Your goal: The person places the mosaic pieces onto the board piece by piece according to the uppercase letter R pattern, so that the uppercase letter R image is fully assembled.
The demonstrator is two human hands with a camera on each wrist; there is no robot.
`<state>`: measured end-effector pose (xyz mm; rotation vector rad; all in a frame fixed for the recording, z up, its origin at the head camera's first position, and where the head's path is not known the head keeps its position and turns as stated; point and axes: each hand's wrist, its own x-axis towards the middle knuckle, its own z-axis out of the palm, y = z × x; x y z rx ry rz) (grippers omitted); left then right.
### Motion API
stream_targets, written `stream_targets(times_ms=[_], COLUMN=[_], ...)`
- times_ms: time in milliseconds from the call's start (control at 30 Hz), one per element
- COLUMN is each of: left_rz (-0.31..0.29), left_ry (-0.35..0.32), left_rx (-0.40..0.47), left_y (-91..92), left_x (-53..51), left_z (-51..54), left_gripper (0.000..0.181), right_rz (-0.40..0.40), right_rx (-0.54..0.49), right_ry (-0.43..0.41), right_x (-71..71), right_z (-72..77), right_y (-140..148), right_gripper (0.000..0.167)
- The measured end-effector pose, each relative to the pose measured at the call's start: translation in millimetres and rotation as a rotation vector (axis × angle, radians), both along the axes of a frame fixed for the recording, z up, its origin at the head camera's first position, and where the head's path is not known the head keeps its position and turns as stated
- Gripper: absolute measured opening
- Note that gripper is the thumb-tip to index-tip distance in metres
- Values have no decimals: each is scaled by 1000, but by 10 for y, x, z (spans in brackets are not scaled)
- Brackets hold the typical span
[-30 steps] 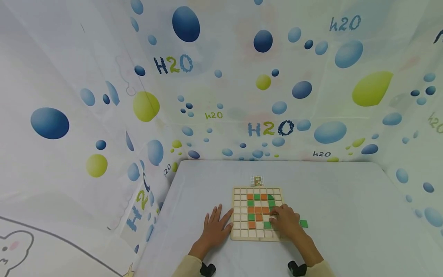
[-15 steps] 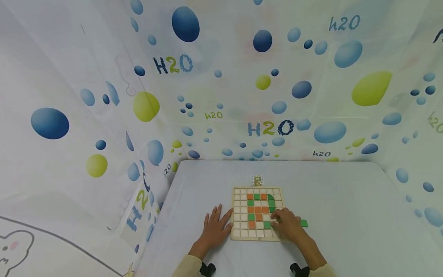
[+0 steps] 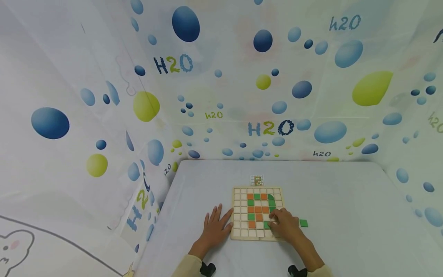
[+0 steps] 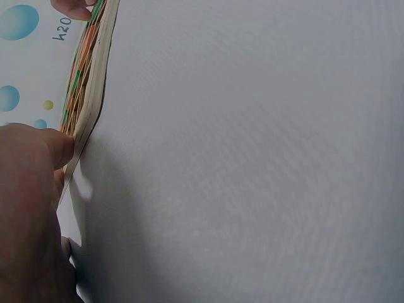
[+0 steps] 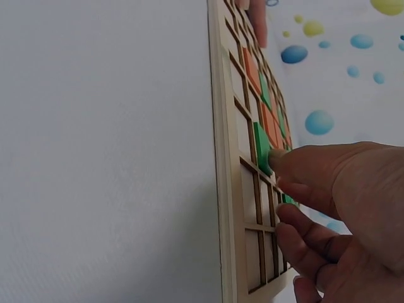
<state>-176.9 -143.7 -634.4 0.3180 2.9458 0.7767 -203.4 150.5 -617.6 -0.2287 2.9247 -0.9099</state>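
Note:
A wooden grid board [image 3: 242, 233] with orange and green tiles set in its cells lies on the white table. My left hand [image 3: 214, 227] rests flat at the board's left edge; in the left wrist view its thumb [image 4: 62, 150] touches the rim. Over the board's right side is my right hand [image 3: 286, 223], fingers bent. In the right wrist view its thumb [image 5: 281, 163] touches a green tile [image 5: 261, 146] that looks slightly raised from its cell. A gap shows between thumb and fingers there. The hand hides some cells beneath it.
A loose green tile [image 3: 303, 223] lies just right of the board. Behind the board is a small pattern card [image 3: 257, 181]. Patterned sheets [image 3: 221, 96] with blue and green dots rise behind and beside the table.
My right hand shifts only slightly at the board's right side, and more of the loose green tile now shows. My left hand keeps its place.

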Motion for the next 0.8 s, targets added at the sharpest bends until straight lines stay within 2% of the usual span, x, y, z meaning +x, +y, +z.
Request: stream_targets(times_ms=[267,400,667,800], left_rz=[4,-2,-4,-8], left_ry=[-44,-29,-17,18], left_rx=[-7,-15,1,9], left_y=[2,3,-9,-20], left_x=[-1,-3,11,-15], left_z=[18,18,-22,-65], left_gripper=[55,55,54,55], right_rz=[-1,12,121,121], right_rx=[27,17,47,52], right_ry=[49,58,133,148], right_x=[2,11,112,108], right_z=[-20,-23,-54,-28], right_y=[-110,-167,-192,-211], right_gripper=[21,25,35,36])
